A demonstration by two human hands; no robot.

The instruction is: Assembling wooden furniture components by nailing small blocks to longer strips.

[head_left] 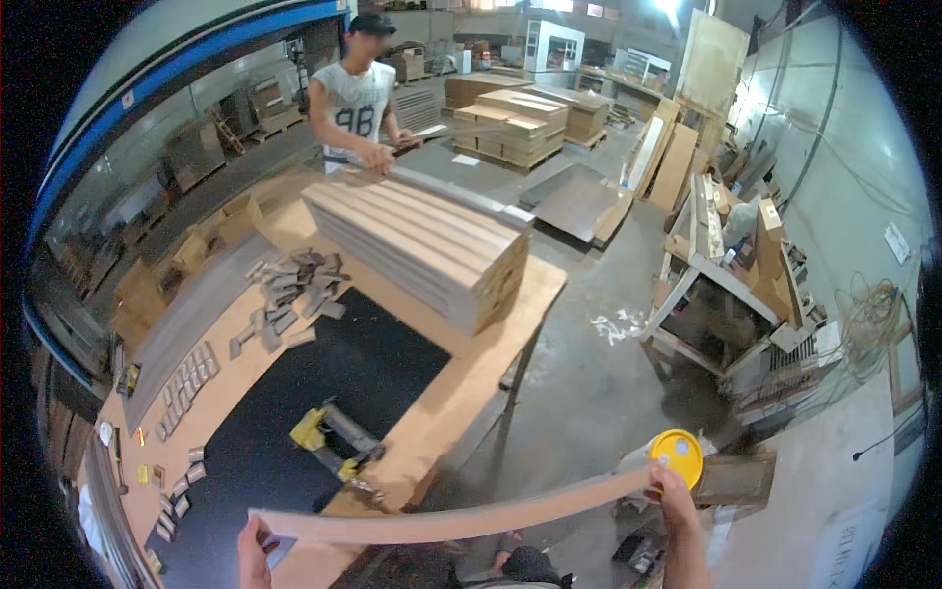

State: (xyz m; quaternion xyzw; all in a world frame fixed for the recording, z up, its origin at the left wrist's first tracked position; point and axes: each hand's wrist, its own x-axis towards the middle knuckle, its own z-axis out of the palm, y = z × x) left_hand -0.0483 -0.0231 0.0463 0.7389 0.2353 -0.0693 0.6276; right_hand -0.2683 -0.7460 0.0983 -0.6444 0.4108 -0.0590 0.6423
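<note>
Pinched at each end by the left hand [254, 552] and right hand [675, 497], a long, flat, pale-wood strip [461, 523] stretches before the person's body. Beyond it, a yellow-and-black power tool [334, 439] lies on a tan wooden worktable [424, 417]; a round yellow lid [679, 452] shows just behind the right hand.

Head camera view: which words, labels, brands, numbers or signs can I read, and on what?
White sleeveless shirt: large dark number, legible but not copied here.
Pale board, lower right: dark sideways lettering, too blurred to read surely.
White wall sheet: any print too small.
Long strip: no lettering visible.
</note>
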